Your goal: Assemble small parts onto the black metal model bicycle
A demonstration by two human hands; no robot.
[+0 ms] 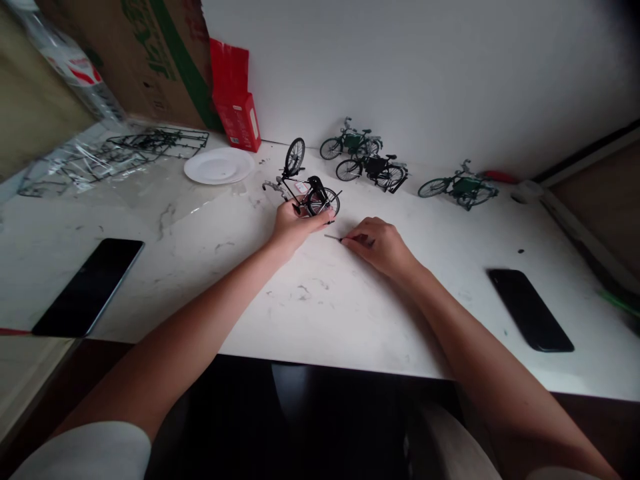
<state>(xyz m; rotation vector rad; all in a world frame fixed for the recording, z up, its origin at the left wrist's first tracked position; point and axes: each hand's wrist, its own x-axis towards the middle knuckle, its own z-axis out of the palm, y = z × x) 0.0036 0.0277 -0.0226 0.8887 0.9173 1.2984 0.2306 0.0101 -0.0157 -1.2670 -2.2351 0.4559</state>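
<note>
My left hand is closed around a small black model bicycle, which it holds tilted above the table, one wheel pointing up. To the right of it, my right hand pinches a thin, short grey rod with a dark end at the fingertips. The rod's tip points left toward the model and does not touch it. Part of the bicycle's frame is hidden by my left fingers.
Along the wall stand a green model bicycle, a black one and another green one. A white plate, a red box and dark part frames lie back left. Phones flank my arms.
</note>
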